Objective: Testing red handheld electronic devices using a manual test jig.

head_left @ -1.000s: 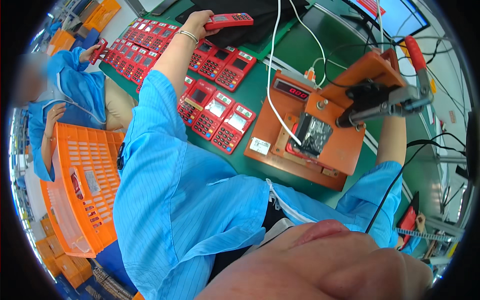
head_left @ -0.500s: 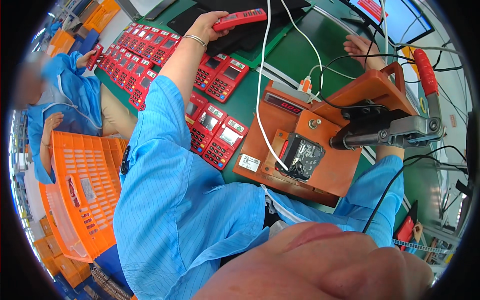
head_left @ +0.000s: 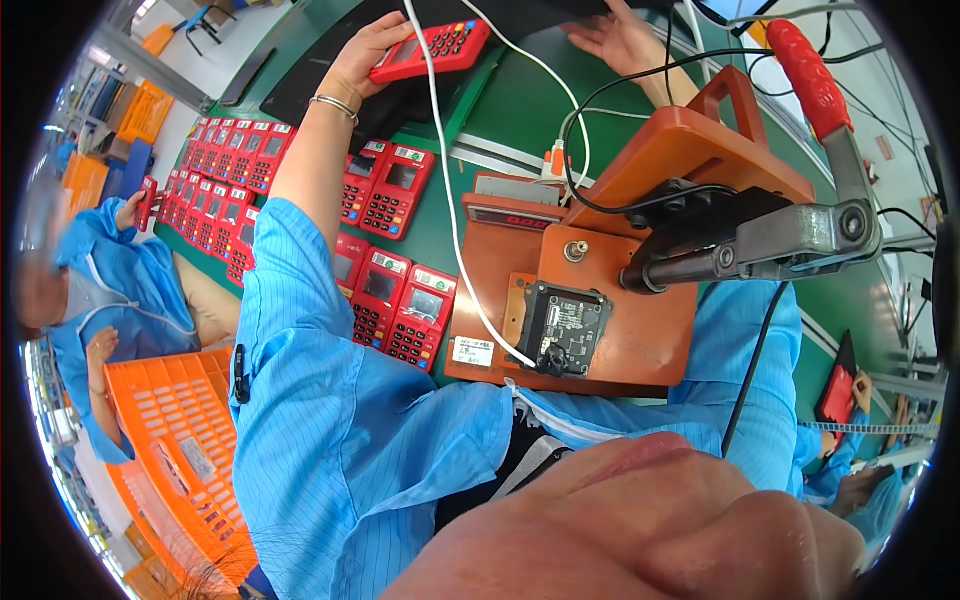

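Note:
My left hand (head_left: pixel 362 60), with a bracelet at its wrist, grips a red payment terminal (head_left: pixel 435 52) by one end, held above a black mat. The terminal's keypad faces up, and a white cable passes in front of it. To the right my right hand (head_left: pixel 622 42) is held out with fingers spread and nothing in it. Between my arms stands an orange-brown test fixture (head_left: pixel 650 345) carrying a black circuit board (head_left: pixel 578 325) and a toggle clamp with a red handle (head_left: pixel 808 80). More red terminals (head_left: pixel 388 192) lie face up beside my left forearm.
Several rows of terminals (head_left: pixel 215 205) cover the green table's left side. A co-worker in blue (head_left: pixel 135 260) holds another terminal there. An orange crate (head_left: pixel 185 450) stands at lower left. White and black cables (head_left: pixel 450 215) hang across the fixture. Another person's hand (head_left: pixel 862 390) shows far right.
The terminal in my left hand has turned from nearly edge-on to show its keypad. My right hand has moved farther out and leftward, fingers spreading. The whole view has shifted somewhat.

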